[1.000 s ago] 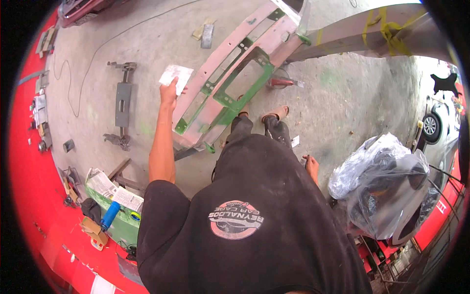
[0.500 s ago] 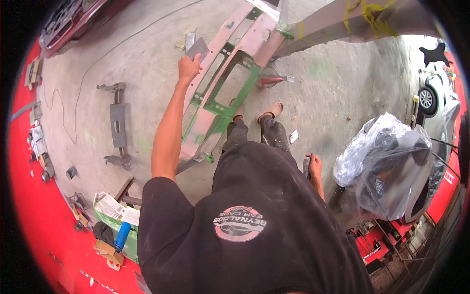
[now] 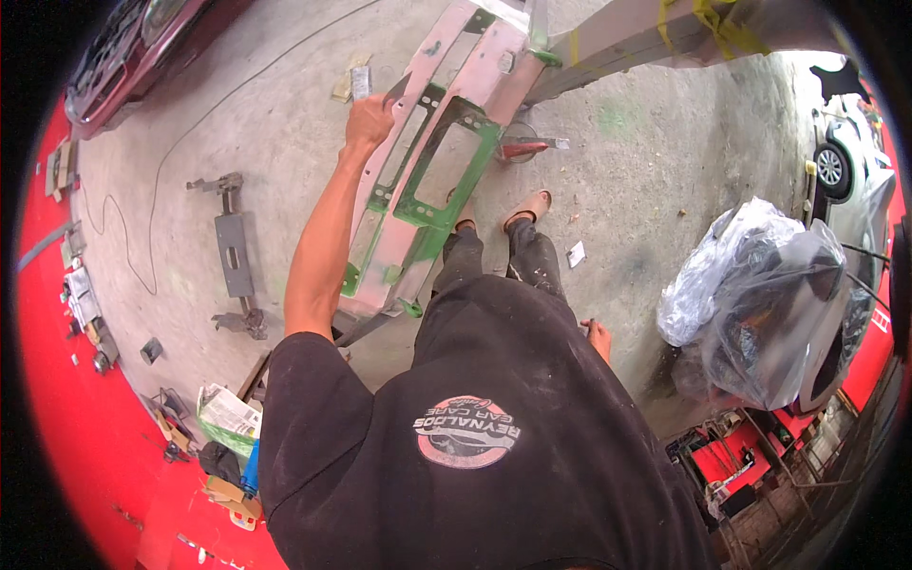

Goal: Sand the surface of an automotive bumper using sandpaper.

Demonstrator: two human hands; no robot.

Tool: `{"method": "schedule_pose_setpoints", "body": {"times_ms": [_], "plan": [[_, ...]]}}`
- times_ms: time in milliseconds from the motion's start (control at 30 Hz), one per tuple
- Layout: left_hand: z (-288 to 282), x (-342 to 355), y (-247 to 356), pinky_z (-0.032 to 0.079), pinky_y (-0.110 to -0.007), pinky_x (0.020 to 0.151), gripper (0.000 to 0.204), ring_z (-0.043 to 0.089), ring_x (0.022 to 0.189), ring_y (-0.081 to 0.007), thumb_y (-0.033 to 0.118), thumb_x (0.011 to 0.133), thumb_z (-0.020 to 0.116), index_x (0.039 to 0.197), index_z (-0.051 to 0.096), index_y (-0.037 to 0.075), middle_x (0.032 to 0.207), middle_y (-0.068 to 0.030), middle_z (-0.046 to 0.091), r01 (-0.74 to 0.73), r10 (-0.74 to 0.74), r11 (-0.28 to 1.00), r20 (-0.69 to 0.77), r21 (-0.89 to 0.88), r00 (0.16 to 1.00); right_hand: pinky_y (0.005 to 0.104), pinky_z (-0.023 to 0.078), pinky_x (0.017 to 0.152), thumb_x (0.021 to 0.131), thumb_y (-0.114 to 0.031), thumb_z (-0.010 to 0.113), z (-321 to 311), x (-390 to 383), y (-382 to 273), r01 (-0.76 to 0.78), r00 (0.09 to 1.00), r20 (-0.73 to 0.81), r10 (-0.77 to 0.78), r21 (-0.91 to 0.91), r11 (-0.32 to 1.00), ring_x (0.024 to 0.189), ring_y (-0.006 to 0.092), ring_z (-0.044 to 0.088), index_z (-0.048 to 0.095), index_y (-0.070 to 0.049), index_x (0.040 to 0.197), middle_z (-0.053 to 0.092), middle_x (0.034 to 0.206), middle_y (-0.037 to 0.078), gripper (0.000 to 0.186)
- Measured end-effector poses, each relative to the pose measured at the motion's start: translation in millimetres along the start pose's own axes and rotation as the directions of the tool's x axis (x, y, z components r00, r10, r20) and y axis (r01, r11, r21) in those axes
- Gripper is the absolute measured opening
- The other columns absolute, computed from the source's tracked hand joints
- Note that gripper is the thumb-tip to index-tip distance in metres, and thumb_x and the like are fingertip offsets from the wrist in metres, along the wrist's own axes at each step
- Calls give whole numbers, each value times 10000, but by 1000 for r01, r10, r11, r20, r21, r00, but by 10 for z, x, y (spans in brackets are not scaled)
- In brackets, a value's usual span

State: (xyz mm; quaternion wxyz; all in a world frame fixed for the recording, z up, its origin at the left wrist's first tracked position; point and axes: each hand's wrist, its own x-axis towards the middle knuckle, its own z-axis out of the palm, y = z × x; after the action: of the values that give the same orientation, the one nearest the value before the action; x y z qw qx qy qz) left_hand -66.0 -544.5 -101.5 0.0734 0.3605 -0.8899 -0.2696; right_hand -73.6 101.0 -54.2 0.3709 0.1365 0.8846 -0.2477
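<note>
A long metal car front panel in pink and green, with large cut-outs, stands slanted before me. My left hand is closed at its left edge, gripping a thin grey sheet that looks like sandpaper and is seen nearly edge-on. By my right hip, my right hand hangs low with bent fingers. Mostly hidden by the hand and my shirt is the dark grey block it holds, which shows better in the earlier frame.
A grey metal bracket lies on the concrete floor at left. A red-handled tool is beyond my feet. Plastic sheeting covers something at right. A long grey part with yellow tape extends across the top right.
My left hand has shifted slightly along the panel, and the grey sheet has turned from flat to nearly edge-on. My right hand has drawn back toward my body, more hidden by the shirt.
</note>
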Motion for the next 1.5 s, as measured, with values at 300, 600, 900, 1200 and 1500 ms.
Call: {"method": "schedule_pose_setpoints", "body": {"times_ms": [300,600,900,1200,1500], "plan": [[-37,36,60,499,-499,696,230,623,800,-443,229,880,555,971,683,62,843,-260,640,-63,64,998,81,-14,995,283,339,539,957,-310,483,-8,218,-278,8,1000,-29,-5,119,993,569,87,418,705,-58,929,472,604,-29,336],[65,192,-232,517,-498,731,304,642,808,-455,245,836,610,823,667,-54,794,-303,635,157,-158,986,3,63,987,280,315,493,957,-320,497,39,183,-222,75,997,-39,-71,120,990,533,76,414,714,-72,937,484,588,-32,330],[91,245,-140,521,-491,731,336,658,813,-432,240,841,604,766,663,-81,789,-292,649,267,-267,964,67,10,961,309,417,653,947,-321,481,53,114,-118,26,1000,-10,-27,-34,999,658,138,506,717,-42,928,571,668,35,366],[170,77,66,512,-329,393,330,623,431,-211,145,870,563,652,636,-93,535,-146,619,414,-421,861,42,-296,906,304,416,641,949,-331,469,48,242,-403,42,999,-33,-41,57,997,654,130,503,716,-46,924,582,668,37,378],[356,-30,153,540,-435,679,328,678,649,-364,186,831,568,645,642,-73,604,-225,636,494,-541,794,-41,-354,840,302,383,598,954,-303,478,98,316,-237,63,998,4,-64,82,995,623,116,465,716,-51,929,531,643,10,347]]}}
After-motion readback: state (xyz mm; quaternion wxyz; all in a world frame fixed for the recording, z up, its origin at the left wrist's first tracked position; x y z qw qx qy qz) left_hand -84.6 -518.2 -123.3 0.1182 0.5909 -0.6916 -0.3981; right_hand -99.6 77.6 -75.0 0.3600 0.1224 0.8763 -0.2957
